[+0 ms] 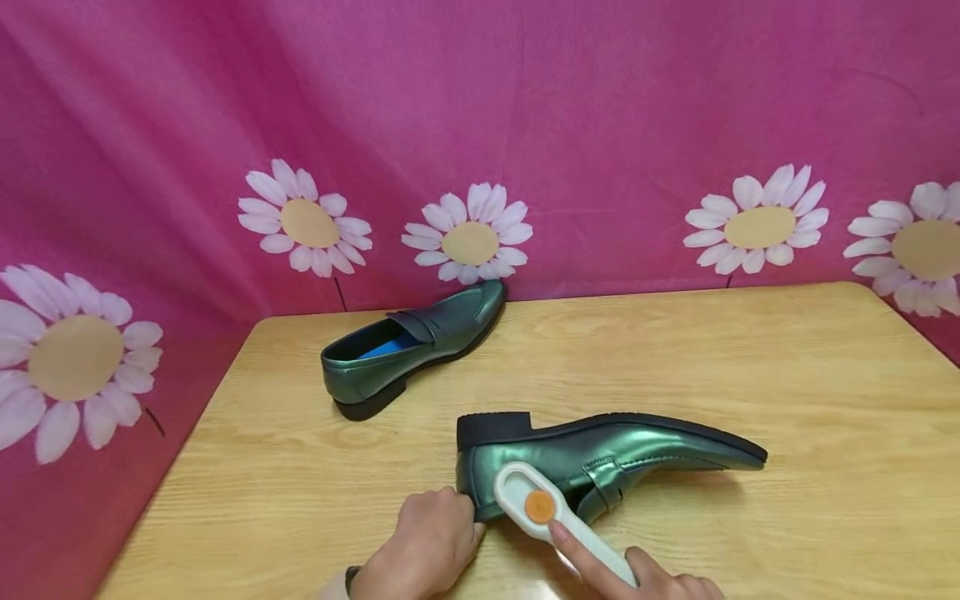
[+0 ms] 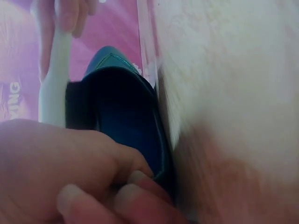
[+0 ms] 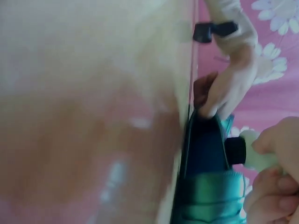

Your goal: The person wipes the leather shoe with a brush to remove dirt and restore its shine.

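Note:
A shiny dark green loafer (image 1: 577, 446) lies on its side on the table, its black sole turned away and its toe pointing right. My left hand (image 1: 427, 542) holds it by the heel; in the left wrist view, the thumb and fingers pinch the back rim of the opening. A white-handled shoe brush (image 1: 600, 554) with an orange button is gripped in my right hand (image 1: 645, 579), the index finger by the button. Both wrist views show its black head (image 3: 235, 150) against the loafer's side near the heel; the bristles or sponge cannot be made out.
A matching green loafer (image 1: 450, 329) with a blue insole stands upright at the back left, its toe near the cloth. The wooden table (image 1: 750, 358) ends at a pink cloth backdrop (image 1: 600, 125) printed with white daisies.

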A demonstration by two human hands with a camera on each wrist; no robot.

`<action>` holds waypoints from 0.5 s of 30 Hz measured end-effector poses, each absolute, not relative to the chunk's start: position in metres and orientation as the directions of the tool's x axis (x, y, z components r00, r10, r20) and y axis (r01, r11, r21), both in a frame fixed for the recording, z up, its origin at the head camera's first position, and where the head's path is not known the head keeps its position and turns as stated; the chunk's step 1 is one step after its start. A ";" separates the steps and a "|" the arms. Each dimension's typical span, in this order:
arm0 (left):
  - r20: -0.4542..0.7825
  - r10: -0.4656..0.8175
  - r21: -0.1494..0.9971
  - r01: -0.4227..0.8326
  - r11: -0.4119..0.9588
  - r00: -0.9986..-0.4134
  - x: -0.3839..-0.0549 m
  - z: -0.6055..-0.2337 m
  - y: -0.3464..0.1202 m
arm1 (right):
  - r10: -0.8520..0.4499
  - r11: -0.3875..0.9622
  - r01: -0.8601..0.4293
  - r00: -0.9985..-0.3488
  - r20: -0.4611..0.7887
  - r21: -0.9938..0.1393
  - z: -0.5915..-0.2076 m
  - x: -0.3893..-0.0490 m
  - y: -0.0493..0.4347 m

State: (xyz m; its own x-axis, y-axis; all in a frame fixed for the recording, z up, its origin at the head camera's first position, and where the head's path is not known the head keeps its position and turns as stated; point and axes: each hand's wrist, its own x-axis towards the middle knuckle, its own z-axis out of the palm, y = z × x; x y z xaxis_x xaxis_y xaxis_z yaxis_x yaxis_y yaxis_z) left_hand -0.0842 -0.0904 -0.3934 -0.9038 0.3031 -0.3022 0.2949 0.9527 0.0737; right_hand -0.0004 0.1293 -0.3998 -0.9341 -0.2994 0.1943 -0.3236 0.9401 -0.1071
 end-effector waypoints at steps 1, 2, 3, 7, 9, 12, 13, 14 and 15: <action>-0.292 0.312 0.074 0.304 0.950 -0.904 -0.085 -0.392 -0.091 | -0.317 0.933 -0.343 -0.927 0.201 -0.110 -0.397 -0.003 0.131; -0.290 0.317 0.079 0.307 0.948 -0.903 -0.086 -0.391 -0.091 | -0.343 0.920 -0.373 -0.915 0.214 -0.120 -0.395 -0.007 0.132; -0.286 0.322 0.087 0.310 0.947 -0.903 -0.086 -0.391 -0.092 | -0.378 0.901 -0.409 -0.903 0.203 -0.143 -0.391 -0.013 0.132; -0.240 0.348 0.120 0.329 0.937 -0.906 -0.084 -0.392 -0.094 | -0.493 0.814 -0.533 -0.844 0.209 -0.231 -0.379 -0.035 0.118; -0.223 0.358 0.126 0.337 0.933 -0.907 -0.083 -0.393 -0.095 | -0.549 0.765 -0.604 -0.794 0.262 -0.225 -0.378 -0.043 0.110; -0.219 0.366 0.176 0.333 0.927 -0.905 -0.083 -0.393 -0.096 | -0.580 0.741 -0.640 -0.762 0.287 -0.204 -0.380 -0.044 0.105; -0.213 0.375 0.204 0.335 0.920 -0.902 -0.083 -0.393 -0.097 | -0.580 0.743 -0.638 -0.765 0.282 -0.203 -0.382 -0.041 0.105; -0.212 0.383 0.229 0.336 0.914 -0.899 -0.083 -0.393 -0.098 | -0.566 0.757 -0.627 -0.769 0.296 -0.183 -0.385 -0.036 0.107; -0.226 0.380 0.277 0.315 0.908 -0.897 -0.083 -0.393 -0.099 | -0.542 0.781 -0.607 -0.775 0.326 -0.145 -0.389 -0.029 0.107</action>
